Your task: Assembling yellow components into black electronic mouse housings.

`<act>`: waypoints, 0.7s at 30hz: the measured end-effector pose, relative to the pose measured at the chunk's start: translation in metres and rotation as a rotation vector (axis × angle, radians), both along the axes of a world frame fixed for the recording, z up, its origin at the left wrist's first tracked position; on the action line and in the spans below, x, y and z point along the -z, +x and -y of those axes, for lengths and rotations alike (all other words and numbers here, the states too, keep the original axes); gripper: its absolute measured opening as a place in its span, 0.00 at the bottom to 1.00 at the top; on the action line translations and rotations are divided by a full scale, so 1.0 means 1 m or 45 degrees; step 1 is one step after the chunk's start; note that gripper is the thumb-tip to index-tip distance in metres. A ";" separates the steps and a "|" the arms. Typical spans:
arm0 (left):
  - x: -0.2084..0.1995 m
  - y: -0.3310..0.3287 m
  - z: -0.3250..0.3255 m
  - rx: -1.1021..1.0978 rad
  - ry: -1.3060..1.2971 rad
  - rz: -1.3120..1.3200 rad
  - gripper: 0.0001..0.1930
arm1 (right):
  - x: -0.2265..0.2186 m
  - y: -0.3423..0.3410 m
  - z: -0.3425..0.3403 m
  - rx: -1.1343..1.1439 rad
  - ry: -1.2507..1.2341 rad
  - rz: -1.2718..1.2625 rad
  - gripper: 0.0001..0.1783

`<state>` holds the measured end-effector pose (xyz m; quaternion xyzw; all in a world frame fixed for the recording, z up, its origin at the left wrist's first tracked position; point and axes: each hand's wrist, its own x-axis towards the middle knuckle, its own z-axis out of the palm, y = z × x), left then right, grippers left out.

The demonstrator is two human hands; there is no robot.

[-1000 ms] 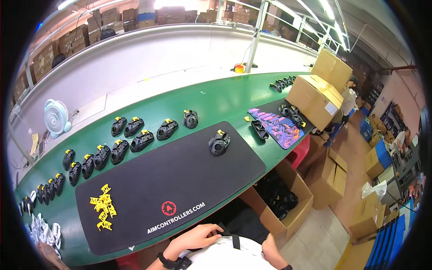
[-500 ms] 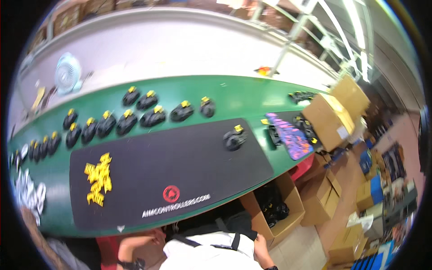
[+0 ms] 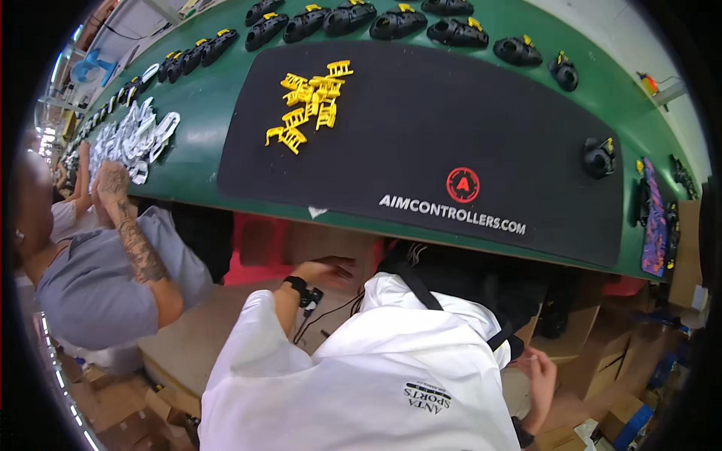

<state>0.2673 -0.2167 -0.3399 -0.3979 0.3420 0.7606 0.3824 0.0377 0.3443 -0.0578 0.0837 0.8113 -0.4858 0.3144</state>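
Note:
My left hand is in front of the table edge, below the black mat, with its fingers stretched out and nothing in it. My right hand hangs low by my right side, its fingers loosely bent and apart, with nothing visible in them. A black desk mat with a red round emblem lies on the green table. On its left part is a loose pile of small yellow plastic pieces. One black rounded shell with a yellow piece on it sits at the mat's right end.
More black shells with yellow pieces line the far side of the green table. White parts are heaped at the left, beside a co-worker's tattooed forearm. A purple patterned mat lies at the right. Cardboard boxes stand under the table.
My view has swung left and down, so the co-worker and white heap show more fully. My left hand has straightened its fingers; my right hand has come away from the dark cloth at my waist.

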 end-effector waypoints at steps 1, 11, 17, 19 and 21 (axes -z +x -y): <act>0.012 0.013 -0.019 -0.117 0.281 -0.043 0.24 | -0.008 -0.015 0.000 -0.144 0.063 -0.035 0.18; -0.070 -0.046 -0.032 0.252 -0.300 0.100 0.25 | -0.020 -0.151 0.074 -0.508 -0.333 0.191 0.15; -0.104 -0.020 0.018 0.472 -0.571 0.246 0.25 | 0.013 -0.163 0.123 -1.199 0.329 -0.502 0.17; -0.104 0.010 0.028 0.327 -0.488 0.283 0.24 | 0.028 -0.160 0.134 -1.334 0.256 -0.682 0.17; -0.104 0.018 0.015 0.185 -0.464 0.273 0.24 | 0.039 -0.159 0.146 -1.504 0.358 -0.583 0.23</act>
